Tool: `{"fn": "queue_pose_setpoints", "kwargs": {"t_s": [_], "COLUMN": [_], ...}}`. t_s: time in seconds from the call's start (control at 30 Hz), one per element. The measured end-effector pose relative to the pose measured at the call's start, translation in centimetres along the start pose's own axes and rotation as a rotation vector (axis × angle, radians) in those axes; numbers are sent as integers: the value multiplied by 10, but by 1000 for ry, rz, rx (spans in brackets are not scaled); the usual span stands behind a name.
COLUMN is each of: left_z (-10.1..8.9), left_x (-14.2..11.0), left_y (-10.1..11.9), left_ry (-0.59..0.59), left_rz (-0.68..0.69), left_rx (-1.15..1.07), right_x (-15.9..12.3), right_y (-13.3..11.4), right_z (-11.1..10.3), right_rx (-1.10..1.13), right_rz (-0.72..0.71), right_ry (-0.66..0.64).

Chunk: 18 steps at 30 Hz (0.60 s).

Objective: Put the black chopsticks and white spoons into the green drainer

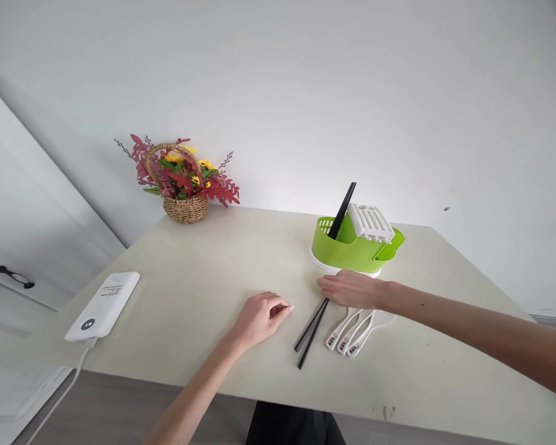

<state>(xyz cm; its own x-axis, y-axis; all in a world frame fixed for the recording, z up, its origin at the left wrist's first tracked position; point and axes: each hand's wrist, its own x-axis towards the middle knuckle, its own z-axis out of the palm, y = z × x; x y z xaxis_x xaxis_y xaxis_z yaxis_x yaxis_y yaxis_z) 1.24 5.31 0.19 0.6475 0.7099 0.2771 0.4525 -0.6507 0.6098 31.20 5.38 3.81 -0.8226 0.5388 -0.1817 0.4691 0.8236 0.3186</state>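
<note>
My right hand (349, 288) is closed around the upper ends of a pair of black chopsticks (312, 330), whose lower ends spread slightly apart over the table. Under and beside that wrist lie several white spoons (354, 334), their labelled handles towards me and their heads partly hidden by the arm. Just beyond the hand stands a green utensil holder (345, 252) with a white slotted top (370, 222) and a white base. More black chopsticks (343, 212) lean upright in its left compartment. My left hand (262, 318) rests left of the chopsticks, fingers curled in, with nothing seen in them.
A wicker basket (186, 210) of red and yellow flowers stands at the back left against the wall. On the left side of the table (189, 278) lies a white power bank (104, 306), its cable (69, 386) hanging over the front edge. A white cabinet (18, 216) stands further left.
</note>
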Motion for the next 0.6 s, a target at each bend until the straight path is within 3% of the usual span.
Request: {"fn": "queue_pose_setpoints", "kwargs": {"t_s": [0.1, 0.23, 0.4, 0.6], "left_z": [0, -3, -7, -6], "left_x": [-1, 0, 1, 4], "left_y": [0, 3, 5, 3], "left_ry": [-9, -19, -62, -119], "left_rz": [2, -21, -50, 8], "left_rx": [-1, -46, -117, -177], "right_x": [9, 17, 15, 0], "right_y": [6, 12, 21, 24], "right_z": [-3, -26, -71, -133], "right_rx": [31, 86, 129, 322], "right_rz": [-11, -8, 82, 318], "right_ry": [33, 77, 70, 37]}}
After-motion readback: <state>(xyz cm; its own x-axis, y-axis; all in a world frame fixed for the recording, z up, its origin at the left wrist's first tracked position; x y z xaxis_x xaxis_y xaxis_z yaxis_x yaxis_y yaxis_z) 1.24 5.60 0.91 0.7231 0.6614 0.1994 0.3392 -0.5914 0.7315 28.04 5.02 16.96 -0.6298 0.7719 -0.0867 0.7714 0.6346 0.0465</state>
